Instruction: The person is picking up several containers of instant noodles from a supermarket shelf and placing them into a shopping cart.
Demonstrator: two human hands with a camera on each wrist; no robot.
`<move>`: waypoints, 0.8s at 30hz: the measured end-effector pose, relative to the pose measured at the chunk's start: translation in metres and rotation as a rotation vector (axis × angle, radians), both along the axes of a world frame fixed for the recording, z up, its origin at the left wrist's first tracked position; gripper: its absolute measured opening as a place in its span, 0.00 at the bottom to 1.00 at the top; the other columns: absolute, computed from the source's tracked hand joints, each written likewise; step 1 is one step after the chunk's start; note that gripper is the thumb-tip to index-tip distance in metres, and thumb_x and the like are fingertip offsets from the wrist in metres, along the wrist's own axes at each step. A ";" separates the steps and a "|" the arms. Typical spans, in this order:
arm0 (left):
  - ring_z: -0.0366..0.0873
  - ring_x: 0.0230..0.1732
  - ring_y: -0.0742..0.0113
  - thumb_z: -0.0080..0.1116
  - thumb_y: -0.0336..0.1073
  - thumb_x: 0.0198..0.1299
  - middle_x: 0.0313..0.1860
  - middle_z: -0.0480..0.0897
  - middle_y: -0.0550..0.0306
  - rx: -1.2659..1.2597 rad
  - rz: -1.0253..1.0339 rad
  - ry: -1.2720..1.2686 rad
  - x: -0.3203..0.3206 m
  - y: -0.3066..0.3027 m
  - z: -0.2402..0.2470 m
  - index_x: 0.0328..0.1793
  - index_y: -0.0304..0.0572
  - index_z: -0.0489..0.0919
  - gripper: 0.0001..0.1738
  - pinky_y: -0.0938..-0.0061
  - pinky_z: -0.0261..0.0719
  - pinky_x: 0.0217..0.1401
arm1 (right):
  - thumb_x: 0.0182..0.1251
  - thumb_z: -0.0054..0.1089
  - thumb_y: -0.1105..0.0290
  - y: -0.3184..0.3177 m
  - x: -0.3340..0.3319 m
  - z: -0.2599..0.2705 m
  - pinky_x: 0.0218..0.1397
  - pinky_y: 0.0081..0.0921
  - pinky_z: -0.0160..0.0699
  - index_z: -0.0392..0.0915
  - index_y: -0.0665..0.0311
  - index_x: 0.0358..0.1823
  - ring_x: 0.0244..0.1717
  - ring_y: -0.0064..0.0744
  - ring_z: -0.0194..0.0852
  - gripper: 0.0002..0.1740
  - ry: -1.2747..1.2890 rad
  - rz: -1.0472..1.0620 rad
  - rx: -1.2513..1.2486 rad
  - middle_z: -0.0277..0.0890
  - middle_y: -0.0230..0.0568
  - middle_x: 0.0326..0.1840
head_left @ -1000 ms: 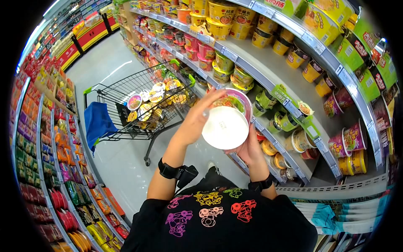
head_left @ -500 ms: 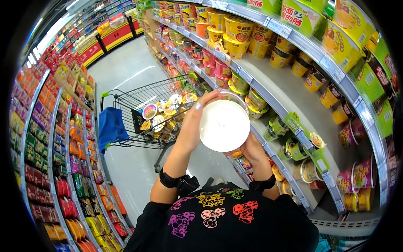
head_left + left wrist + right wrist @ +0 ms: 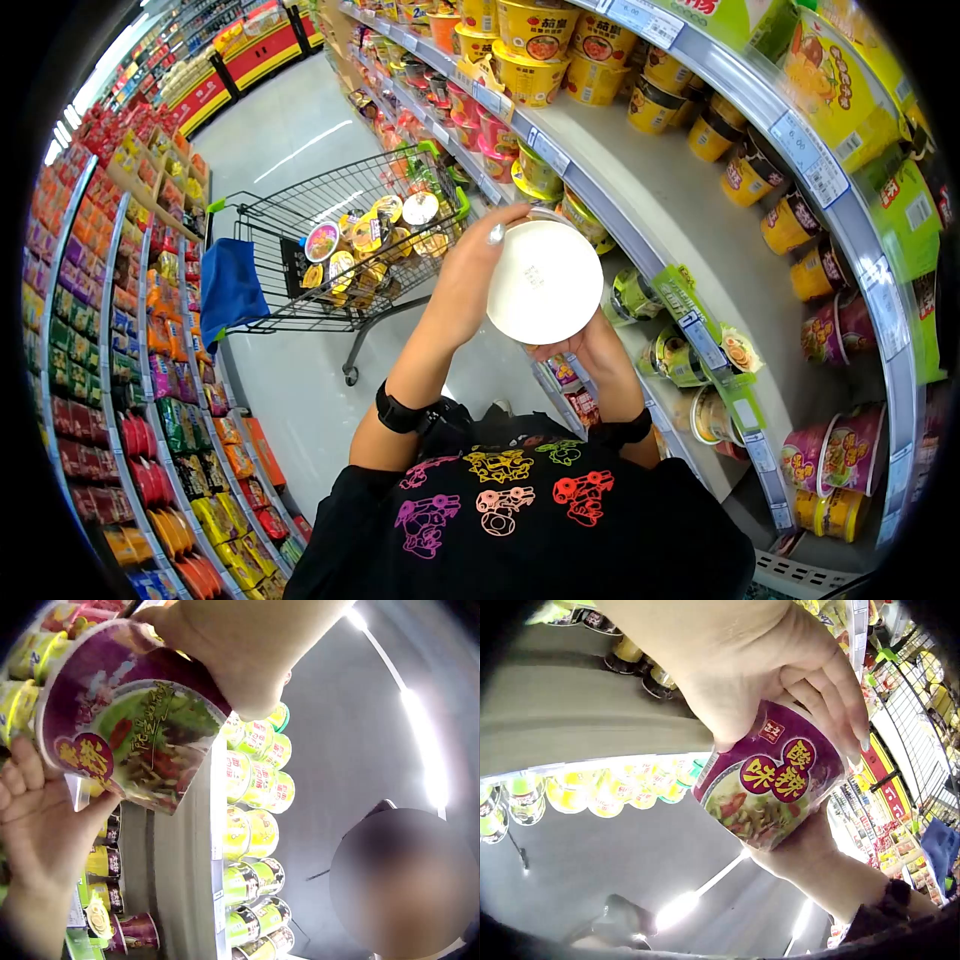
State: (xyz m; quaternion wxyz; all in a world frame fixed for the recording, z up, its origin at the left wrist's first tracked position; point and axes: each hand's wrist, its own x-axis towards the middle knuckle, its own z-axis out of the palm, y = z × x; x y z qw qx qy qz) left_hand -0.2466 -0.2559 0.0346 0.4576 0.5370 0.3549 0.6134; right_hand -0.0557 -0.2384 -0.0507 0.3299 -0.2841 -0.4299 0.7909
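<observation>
Both hands hold one purple noodle cup. In the head view its round white end [image 3: 545, 282], with small printed marks, faces the head camera. My left hand [image 3: 465, 285] grips the cup's left side, thumb near the white rim. My right hand [image 3: 602, 365] holds it from the lower right, fingers partly hidden. The left wrist view shows the cup's printed side [image 3: 142, 720] below my left hand [image 3: 225, 652], my right hand [image 3: 49, 832] beside it. In the right wrist view, my right hand [image 3: 772, 667] spans the cup [image 3: 772, 776], and my left hand [image 3: 802, 847] supports the opposite side.
A shopping cart [image 3: 335, 245] with several noodle cups and a blue cloth [image 3: 230, 285] stands to the left. Curved shelves [image 3: 600, 140] of cups and tubs run along the right. Packet shelves [image 3: 130, 380] line the far left, with grey floor between.
The cup has turned: its purple side, visible in the head view a second ago, is now hidden behind the white end. Both hands remain on it. The head view has shifted slightly.
</observation>
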 end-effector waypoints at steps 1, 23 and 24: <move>0.70 0.57 0.64 0.36 0.52 0.66 0.56 0.73 0.49 0.035 -0.005 0.078 -0.001 0.005 -0.004 0.61 0.33 0.68 0.30 0.73 0.64 0.61 | 0.69 0.29 0.40 0.002 0.003 -0.001 0.23 0.29 0.82 0.59 0.67 0.61 0.26 0.36 0.80 0.37 0.008 0.028 0.001 0.78 0.54 0.38; 0.41 0.75 0.48 0.41 0.62 0.58 0.74 0.51 0.48 0.549 0.027 0.681 -0.068 0.023 0.006 0.75 0.41 0.46 0.46 0.47 0.32 0.69 | 0.63 0.42 0.40 0.033 -0.070 0.001 0.54 0.45 0.75 0.61 0.53 0.64 0.58 0.42 0.69 0.34 0.386 -0.251 -0.366 0.66 0.42 0.61; 0.41 0.76 0.49 0.40 0.63 0.58 0.74 0.51 0.47 0.514 0.021 0.706 -0.079 0.023 0.004 0.75 0.41 0.45 0.47 0.47 0.32 0.70 | 0.62 0.42 0.39 0.033 -0.082 -0.001 0.54 0.45 0.75 0.61 0.52 0.64 0.57 0.42 0.69 0.34 0.391 -0.233 -0.382 0.66 0.42 0.61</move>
